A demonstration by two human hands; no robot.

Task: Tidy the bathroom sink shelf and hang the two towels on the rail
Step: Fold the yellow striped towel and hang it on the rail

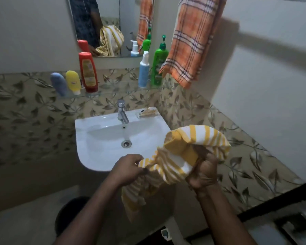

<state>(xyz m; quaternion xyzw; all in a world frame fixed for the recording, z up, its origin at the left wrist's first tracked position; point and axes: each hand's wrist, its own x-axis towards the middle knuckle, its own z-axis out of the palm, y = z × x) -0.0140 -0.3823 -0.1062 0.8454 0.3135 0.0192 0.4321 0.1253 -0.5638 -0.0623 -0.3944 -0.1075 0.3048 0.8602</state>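
Observation:
A bunched yellow-and-white striped towel (189, 152) hangs in front of the white sink (99, 138), held by both hands. My left hand (127, 167) pinches its lower left edge. My right hand (204, 172) grips the bundle from below. An orange checked towel (191, 43) hangs at the upper right, with the rail's shadow on the wall beside it. On the glass shelf (113, 92) stand a blue tube (58, 84), a yellow tube (73, 82), a red bottle (88, 71), a white-and-blue pump bottle (143, 71) and a green pump bottle (159, 66).
A chrome tap (122, 112) rises at the back of the sink, with a soap dish (148, 112) to its right. A mirror (111, 23) hangs above the shelf. A dark bin (69, 214) sits on the floor below left. The leaf-patterned tiled wall runs close on the right.

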